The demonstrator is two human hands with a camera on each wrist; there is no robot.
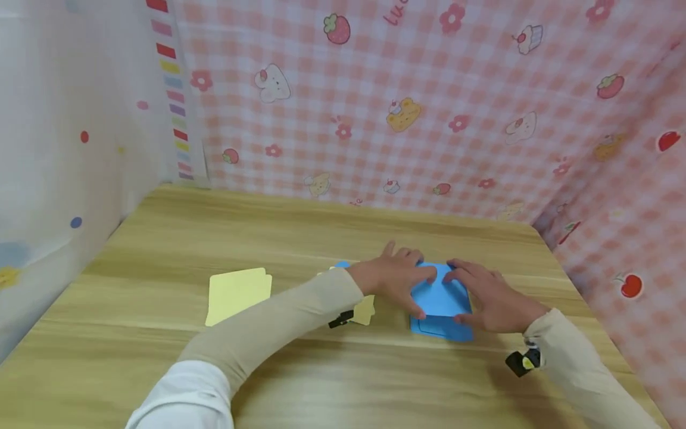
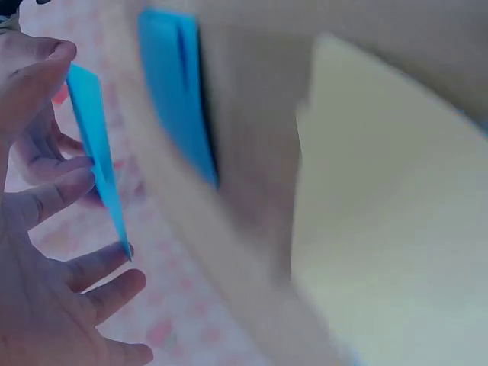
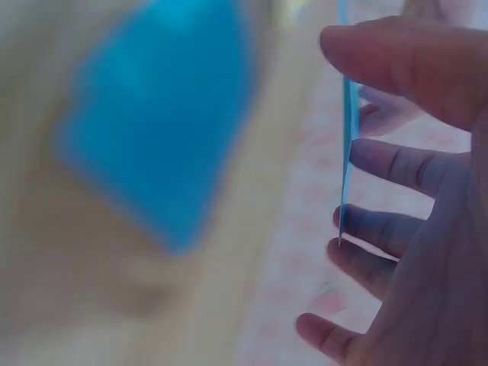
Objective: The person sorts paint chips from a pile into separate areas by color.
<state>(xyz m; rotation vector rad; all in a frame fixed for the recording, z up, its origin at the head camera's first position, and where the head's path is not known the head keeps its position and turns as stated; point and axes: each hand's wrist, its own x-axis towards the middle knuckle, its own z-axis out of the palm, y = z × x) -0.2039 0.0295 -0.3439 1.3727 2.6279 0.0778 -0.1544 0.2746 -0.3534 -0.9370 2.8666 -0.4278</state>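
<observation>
Between my two hands a thin blue card (image 1: 442, 291) is held just above the table. My left hand (image 1: 395, 277) grips its left edge with thumb and fingers; my right hand (image 1: 492, 297) grips the opposite edge. Both wrist views show the card (image 2: 97, 137) nearly edge-on, apart from the tabletop. Beneath it lie more blue cards (image 1: 445, 329), the top one with a dark outline showing; the held card hides much of them. The right wrist view shows those lower blue cards (image 3: 168, 114) blurred.
Yellow cards (image 1: 236, 296) lie overlapped at the left of the wooden table (image 1: 278, 232). Other yellow cards (image 1: 365, 310), with a bit of blue (image 1: 342, 264) behind, are partly covered by my left forearm. Patterned cloth (image 1: 343, 107) hangs around the table's back and sides.
</observation>
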